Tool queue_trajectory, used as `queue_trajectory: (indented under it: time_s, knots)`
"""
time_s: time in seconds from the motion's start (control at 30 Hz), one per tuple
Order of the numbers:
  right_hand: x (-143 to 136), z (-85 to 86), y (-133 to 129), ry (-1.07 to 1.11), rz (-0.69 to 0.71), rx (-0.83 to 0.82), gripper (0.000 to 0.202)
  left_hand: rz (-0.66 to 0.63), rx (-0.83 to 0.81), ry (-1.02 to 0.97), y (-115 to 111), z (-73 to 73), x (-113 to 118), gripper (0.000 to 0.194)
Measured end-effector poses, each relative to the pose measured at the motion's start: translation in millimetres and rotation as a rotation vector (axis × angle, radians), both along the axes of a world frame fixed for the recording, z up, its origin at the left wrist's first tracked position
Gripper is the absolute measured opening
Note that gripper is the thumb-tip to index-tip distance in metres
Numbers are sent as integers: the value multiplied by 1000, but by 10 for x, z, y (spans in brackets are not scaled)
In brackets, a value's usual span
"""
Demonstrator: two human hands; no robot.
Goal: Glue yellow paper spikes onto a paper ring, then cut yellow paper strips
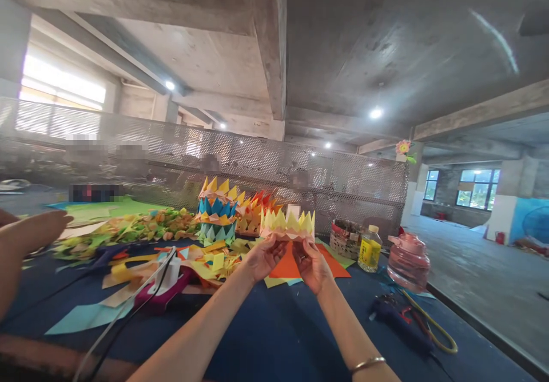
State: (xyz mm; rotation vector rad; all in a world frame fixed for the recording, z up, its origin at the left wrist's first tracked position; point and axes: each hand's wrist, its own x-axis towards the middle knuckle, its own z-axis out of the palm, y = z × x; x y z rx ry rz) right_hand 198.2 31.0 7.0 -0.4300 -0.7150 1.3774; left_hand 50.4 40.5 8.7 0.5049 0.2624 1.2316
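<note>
A yellow and pink felt crown (287,226) is held up at the middle of the view, its points upward. My left hand (266,258) grips its lower left edge, fingers pressed together. At the lower right edge my right hand (315,265) pinches the same crown, with a bangle on that wrist. Just beyond to the left stand stacked crowns (217,213) in yellow, blue, orange and teal, beside red and orange ones (253,213). Below and behind my hands lie orange felt sheets (334,261) on the dark blue table (274,330).
Felt scraps (146,227) spread over the left. A purple power strip (163,291) with cables lies left front. Another person's hand (38,230) reaches in at far left. At right are a basket (345,239), yellow bottle (369,249), pink jug (409,262) and glue gun (401,319).
</note>
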Motion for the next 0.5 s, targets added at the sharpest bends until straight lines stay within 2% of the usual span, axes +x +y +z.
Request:
queue_trajectory:
  time_s: [0.5]
  knots:
    - [-52, -114, 40, -76, 24, -4, 17, 7, -33, -45, 31, -21, -8, 13]
